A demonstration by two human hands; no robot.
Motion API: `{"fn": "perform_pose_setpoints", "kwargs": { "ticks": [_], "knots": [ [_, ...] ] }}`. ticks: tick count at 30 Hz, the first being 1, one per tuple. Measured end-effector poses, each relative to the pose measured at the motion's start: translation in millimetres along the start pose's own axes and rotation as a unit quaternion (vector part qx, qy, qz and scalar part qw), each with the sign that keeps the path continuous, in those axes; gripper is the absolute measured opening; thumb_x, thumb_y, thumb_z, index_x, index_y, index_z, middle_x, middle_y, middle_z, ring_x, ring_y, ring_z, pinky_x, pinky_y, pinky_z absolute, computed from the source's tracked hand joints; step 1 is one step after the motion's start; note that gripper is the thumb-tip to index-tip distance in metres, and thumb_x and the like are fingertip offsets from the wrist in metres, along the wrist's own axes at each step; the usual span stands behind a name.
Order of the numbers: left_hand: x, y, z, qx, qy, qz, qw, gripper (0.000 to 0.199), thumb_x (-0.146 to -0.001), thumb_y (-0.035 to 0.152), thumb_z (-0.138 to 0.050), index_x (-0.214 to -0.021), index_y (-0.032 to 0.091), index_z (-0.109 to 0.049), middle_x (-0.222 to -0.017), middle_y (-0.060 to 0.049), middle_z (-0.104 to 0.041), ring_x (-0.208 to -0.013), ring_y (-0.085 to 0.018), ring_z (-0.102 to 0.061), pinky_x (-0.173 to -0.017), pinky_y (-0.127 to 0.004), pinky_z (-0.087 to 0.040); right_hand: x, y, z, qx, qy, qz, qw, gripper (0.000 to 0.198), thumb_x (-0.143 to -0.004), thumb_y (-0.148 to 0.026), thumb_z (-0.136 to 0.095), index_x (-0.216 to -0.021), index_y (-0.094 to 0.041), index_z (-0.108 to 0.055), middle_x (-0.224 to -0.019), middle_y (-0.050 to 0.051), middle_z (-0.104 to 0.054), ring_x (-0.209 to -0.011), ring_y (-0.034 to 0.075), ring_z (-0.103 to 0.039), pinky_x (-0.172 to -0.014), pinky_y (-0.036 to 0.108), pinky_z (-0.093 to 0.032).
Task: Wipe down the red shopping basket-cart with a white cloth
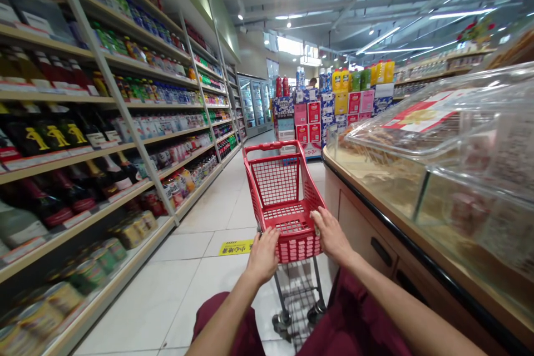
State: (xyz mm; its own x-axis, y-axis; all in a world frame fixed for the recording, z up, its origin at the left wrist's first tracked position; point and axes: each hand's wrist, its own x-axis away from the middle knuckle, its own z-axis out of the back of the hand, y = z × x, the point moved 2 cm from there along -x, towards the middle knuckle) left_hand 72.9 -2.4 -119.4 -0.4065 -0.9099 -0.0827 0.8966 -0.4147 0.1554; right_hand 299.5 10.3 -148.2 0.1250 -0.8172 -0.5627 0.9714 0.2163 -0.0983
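Gripping latticed red plastic cart (287, 211)

cart (295, 250): near corners hidden under left hand (263, 257) and right hand (332, 235) | forearms (386, 283): cut off, bottom edge | shelves (70, 164): cut off, left edge | case (471, 192): cut off, right edge; contents blurred | fridge (255, 101): contents too small to tell

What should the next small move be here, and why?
Probably steer the red cart slightly left: the left hand and right hand are on its near end, the counter stands close on its right, and tiled floor shows on its left.
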Motion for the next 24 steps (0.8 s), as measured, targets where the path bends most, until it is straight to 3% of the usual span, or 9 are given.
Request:
{"fn": "perform_pose_setpoints", "kwargs": {
  "ticks": [2,5,11,15,20,22,24],
  "knots": [
    [0,0,1,-0.003,-0.011,0.004,1.0,0.064,-0.066,0.015,-0.037,-0.129,0.018,-0.031,-0.139,-0.001,-0.03,-0.13,-0.015,-0.018,-0.107,-0.04,-0.012,5,2,-7,0.02,-0.002,0.05,0.999,0.059,-0.073,-0.002,-0.037,-0.128,-0.025,-0.037,-0.138,0.009,-0.029,-0.127,0.025,-0.021,-0.097,0.047,-0.027],
    [0,1,2,0.002,-0.011,0.002,1.0,0.063,-0.066,0.016,-0.038,-0.129,0.018,-0.031,-0.139,-0.001,-0.03,-0.13,-0.015,-0.018,-0.107,-0.04,-0.011,3,13,-11,0.028,0.005,0.08,0.996,0.051,-0.077,-0.003,-0.037,-0.123,-0.024,-0.044,-0.136,0.01,-0.034,-0.126,0.024,-0.026,-0.095,0.047,-0.031],
    [-2,6,-3,0.025,-0.002,-0.019,1.0,0.061,-0.068,0.015,-0.036,-0.129,0.019,-0.032,-0.138,0.0,-0.031,-0.129,-0.015,-0.019,-0.107,-0.041,-0.011,-7,36,-8,-0.027,0.027,0.037,0.999,0.044,-0.076,-0.004,-0.035,-0.115,-0.015,-0.053,-0.13,0.014,-0.041,-0.122,0.022,-0.034,-0.094,0.04,-0.036],
    [-3,10,-4,0.038,-0.001,-0.013,0.999,0.064,-0.067,0.012,-0.036,-0.13,0.018,-0.031,-0.138,-0.001,-0.032,-0.13,-0.015,-0.019,-0.107,-0.04,-0.011,-1,-1,-15,-0.046,0.028,-0.035,0.998,0.052,-0.069,0.003,-0.033,-0.117,-0.009,-0.05,-0.129,0.015,-0.042,-0.125,0.024,-0.03,-0.097,0.044,-0.031],
    [0,6,2,0.036,-0.001,0.004,0.999,0.063,-0.067,0.011,-0.035,-0.13,0.013,-0.029,-0.137,-0.005,-0.034,-0.129,-0.015,-0.022,-0.107,-0.038,-0.013,-4,-80,-26,-0.099,0.007,0.01,0.995,0.053,-0.072,0.002,-0.032,-0.122,-0.013,-0.046,-0.13,0.011,-0.042,-0.124,0.023,-0.031,-0.099,0.045,-0.028],
    [2,2,4,0.032,-0.005,0.005,0.999,0.063,-0.067,0.01,-0.033,-0.13,0.012,-0.03,-0.137,-0.006,-0.034,-0.128,-0.015,-0.023,-0.107,-0.039,-0.013,-7,-82,-25,-0.112,0.01,0.011,0.994,0.051,-0.074,0.0,-0.033,-0.122,-0.014,-0.045,-0.128,0.011,-0.045,-0.123,0.023,-0.034,-0.098,0.046,-0.028],
    [2,0,4,0.035,-0.007,0.006,0.999,0.064,-0.066,0.009,-0.032,-0.13,0.013,-0.028,-0.137,-0.006,-0.034,-0.128,-0.014,-0.022,-0.107,-0.039,-0.012,-7,-66,-22,-0.112,0.022,-0.018,0.993,0.049,-0.074,0.0,-0.033,-0.119,-0.013,-0.048,-0.126,0.012,-0.047,-0.122,0.023,-0.034,-0.098,0.047,-0.028]
  ]
}}
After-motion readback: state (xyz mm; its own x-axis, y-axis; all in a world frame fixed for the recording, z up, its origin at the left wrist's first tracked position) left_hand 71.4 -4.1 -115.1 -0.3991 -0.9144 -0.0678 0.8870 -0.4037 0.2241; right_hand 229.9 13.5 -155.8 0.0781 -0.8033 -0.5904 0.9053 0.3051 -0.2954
